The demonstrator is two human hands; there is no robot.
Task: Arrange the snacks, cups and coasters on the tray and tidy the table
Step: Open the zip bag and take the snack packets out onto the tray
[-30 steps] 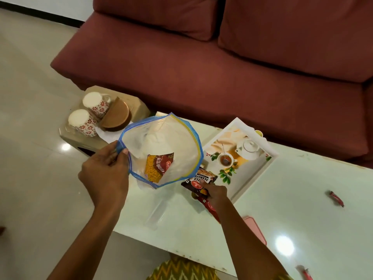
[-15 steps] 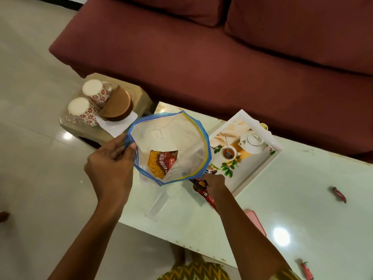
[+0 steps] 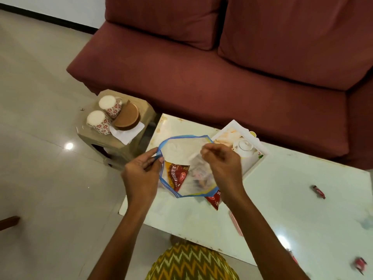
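Note:
My left hand (image 3: 141,174) pinches the left rim of a clear zip bag (image 3: 181,146) with a blue edge, holding it open above the white table (image 3: 292,199). My right hand (image 3: 220,164) is closed on a fold of the bag's clear plastic at its right side. A red and yellow snack packet (image 3: 175,174) lies inside the bag, with a second blurred packet beside it. Another red packet (image 3: 214,199) sticks out on the table beneath the bag. The white tray (image 3: 262,150), printed with a teapot picture, sits just right of the bag.
Two red-patterned cups (image 3: 97,121), brown coasters (image 3: 128,116) and a white napkin (image 3: 129,132) rest on a beige stool left of the table. Small red wrappers (image 3: 319,191) lie on the table's right side. A maroon sofa (image 3: 201,67) stands behind.
My right hand left the snack packet on the table and rose to the bag's right side. A second packet now shows inside the bag. The view shifted, so everything sits lower and further right.

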